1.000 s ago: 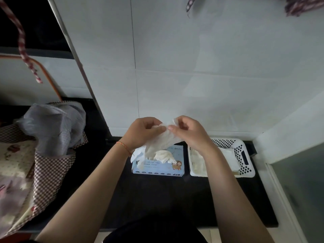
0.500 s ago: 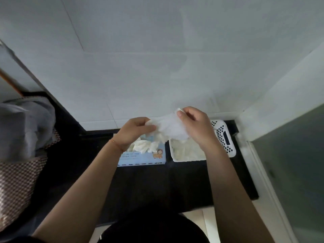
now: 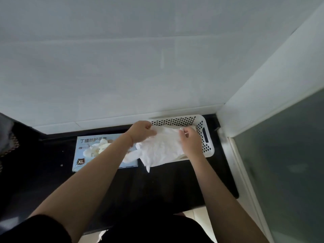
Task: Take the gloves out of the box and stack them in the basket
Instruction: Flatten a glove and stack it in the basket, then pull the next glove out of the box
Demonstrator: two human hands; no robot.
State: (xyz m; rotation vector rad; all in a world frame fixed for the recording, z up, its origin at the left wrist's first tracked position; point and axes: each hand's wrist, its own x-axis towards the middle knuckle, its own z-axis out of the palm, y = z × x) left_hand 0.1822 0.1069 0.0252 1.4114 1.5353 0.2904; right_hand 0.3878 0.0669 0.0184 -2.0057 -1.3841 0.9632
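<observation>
- Fingers of your left hand (image 3: 141, 132) and right hand (image 3: 190, 142) pinch a white glove (image 3: 160, 149), spread over the basket (image 3: 204, 135).
- Glove box (image 3: 87, 155) sits just left on the worktop (image 3: 166, 186).

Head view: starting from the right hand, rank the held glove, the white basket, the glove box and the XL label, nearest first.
1. glove, pinched in the right hand itself.
2. basket, directly beside and under that hand.
3. glove box, further left on the dark counter.
4. XL label, at the box's near-left corner.
</observation>
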